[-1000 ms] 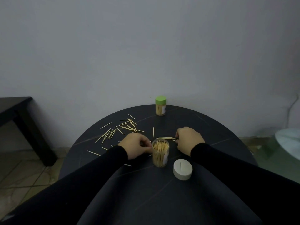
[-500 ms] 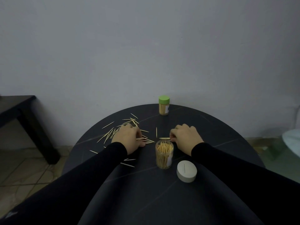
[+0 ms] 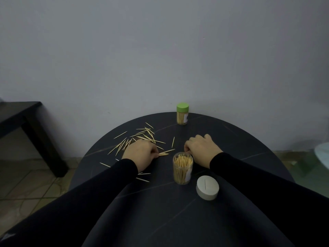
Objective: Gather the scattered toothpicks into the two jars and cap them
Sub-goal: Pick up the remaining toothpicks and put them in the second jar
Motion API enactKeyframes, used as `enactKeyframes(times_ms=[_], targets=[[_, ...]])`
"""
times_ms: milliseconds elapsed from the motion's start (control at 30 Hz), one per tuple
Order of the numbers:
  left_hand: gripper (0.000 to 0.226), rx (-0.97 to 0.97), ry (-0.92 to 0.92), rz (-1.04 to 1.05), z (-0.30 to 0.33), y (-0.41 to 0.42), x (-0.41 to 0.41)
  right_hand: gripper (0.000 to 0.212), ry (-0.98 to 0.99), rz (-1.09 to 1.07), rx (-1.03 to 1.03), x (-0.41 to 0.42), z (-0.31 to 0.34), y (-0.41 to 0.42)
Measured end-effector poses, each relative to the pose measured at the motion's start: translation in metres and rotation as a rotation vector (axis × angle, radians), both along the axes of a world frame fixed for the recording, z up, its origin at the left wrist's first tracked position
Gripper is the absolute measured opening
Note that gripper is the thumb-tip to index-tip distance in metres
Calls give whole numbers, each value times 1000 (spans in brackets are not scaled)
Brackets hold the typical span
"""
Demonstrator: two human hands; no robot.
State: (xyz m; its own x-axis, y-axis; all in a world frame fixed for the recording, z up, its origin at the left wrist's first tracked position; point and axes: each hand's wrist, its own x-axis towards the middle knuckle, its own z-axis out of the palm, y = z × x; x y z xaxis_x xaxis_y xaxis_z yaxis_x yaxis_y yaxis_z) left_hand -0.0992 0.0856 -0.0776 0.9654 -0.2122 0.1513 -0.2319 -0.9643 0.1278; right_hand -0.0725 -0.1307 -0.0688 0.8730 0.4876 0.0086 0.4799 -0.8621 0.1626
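An uncapped clear jar (image 3: 183, 168) full of toothpicks stands near the middle of the round black table (image 3: 249, 143). Its white cap (image 3: 207, 187) lies just right of it. A second jar with a green cap (image 3: 182, 113) stands at the table's far edge. Loose toothpicks (image 3: 138, 138) lie scattered over the left half. My left hand (image 3: 140, 154) rests on the table left of the open jar, fingers curled round a small bundle of toothpicks (image 3: 164, 153) that sticks out to the right. My right hand (image 3: 201, 148) lies curled behind the jar; its fingertips are hidden.
A low dark side table (image 3: 21, 114) stands on the tiled floor to the left. A pale round object (image 3: 323, 154) shows at the right edge. A grey wall rises just behind the table. Two stray toothpicks (image 3: 144, 176) lie by my left sleeve.
My left hand moved from beside the jar out to the left among the loose toothpicks and now holds a bundle. My right hand drew in closer behind the jar.
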Motion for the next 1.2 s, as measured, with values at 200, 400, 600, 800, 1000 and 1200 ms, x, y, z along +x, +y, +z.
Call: enactKeyframes(times_ms=[200, 400, 600, 800, 1000, 1200], targets=[[19, 103, 7, -88, -3, -6, -1, 28, -43, 19, -214, -2, 1, 4], [23, 136, -1, -131, -1, -7, -2, 34, -79, 11, -294, -7, -3, 5], [22, 184, -37, -108, 0, -9, -4, 30, -69, 18, -274, -6, 3, 3], [19, 145, -78, -66, 5, -7, -3, 32, -32, -39, -267, -6, 3, 2], [18, -33, -42, -19, 15, -7, -2, 33, -35, -51, -242, -8, 3, -3], [15, -40, 31, -15, 13, -12, -6, 32, -108, -14, -328, -12, 2, -4]])
